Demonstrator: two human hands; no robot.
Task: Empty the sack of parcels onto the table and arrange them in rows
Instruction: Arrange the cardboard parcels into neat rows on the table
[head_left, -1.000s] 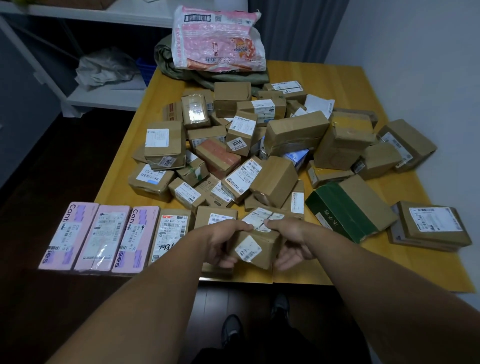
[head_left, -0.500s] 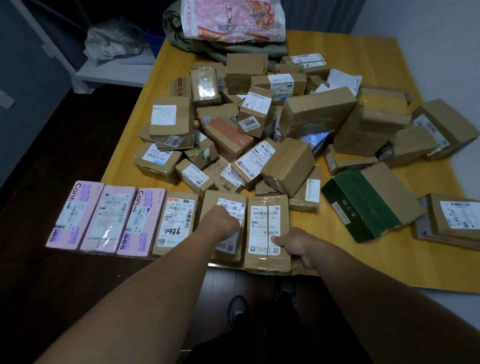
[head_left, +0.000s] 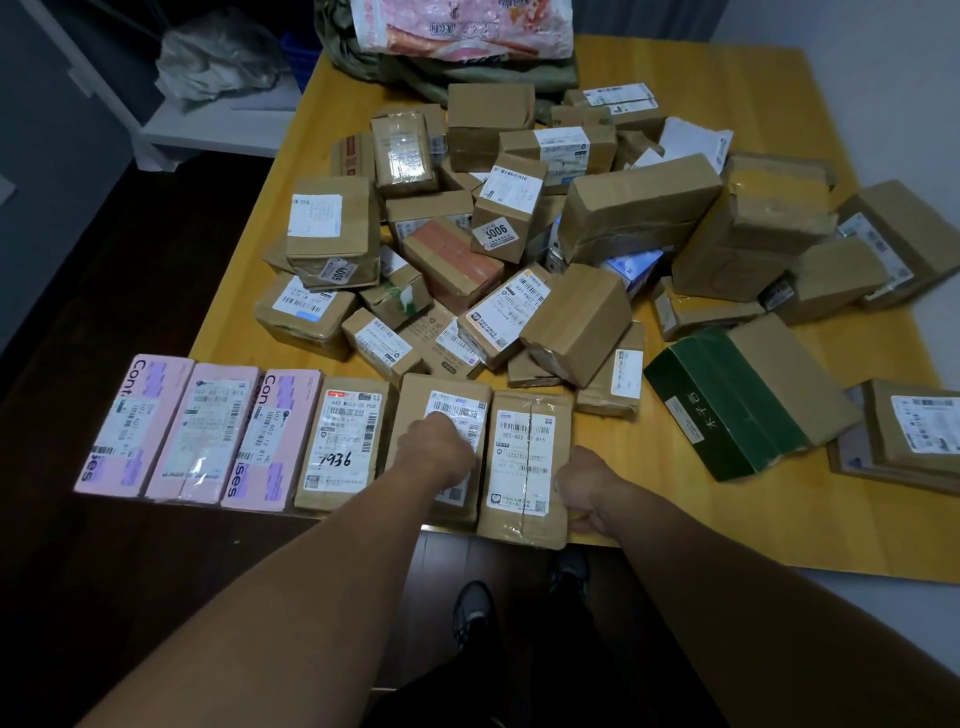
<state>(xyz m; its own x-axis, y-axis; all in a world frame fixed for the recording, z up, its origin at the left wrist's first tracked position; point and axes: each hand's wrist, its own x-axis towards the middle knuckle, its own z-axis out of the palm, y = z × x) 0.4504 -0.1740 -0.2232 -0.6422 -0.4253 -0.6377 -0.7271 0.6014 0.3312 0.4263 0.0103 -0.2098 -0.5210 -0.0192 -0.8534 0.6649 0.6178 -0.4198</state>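
Along the near edge of the yellow table (head_left: 753, 93) lies a row of parcels: three pink ones (head_left: 202, 431), a brown one marked 1936 (head_left: 343, 441), and two more brown ones. My left hand (head_left: 436, 452) rests as a closed fist on the fifth parcel (head_left: 441, 402). Curled shut, my right hand (head_left: 582, 493) touches the right side of the last parcel (head_left: 524, 467), which overhangs the table's front edge. Behind the row sits a jumbled pile of brown parcels (head_left: 597, 218). The olive sack (head_left: 415, 73) lies crumpled at the far end.
A pink plastic bag (head_left: 457, 26) lies on the sack. A green-and-brown box (head_left: 737, 400) and stacked flat parcels (head_left: 914, 431) sit at the right. A white shelf (head_left: 218, 119) stands to the left. My shoes (head_left: 472, 608) show below the table edge.
The brown parcel held up in both hands was laid flat at the right end of the row. My left hand shifted onto the neighbouring parcel and my right hand slid to the new parcel's right side.
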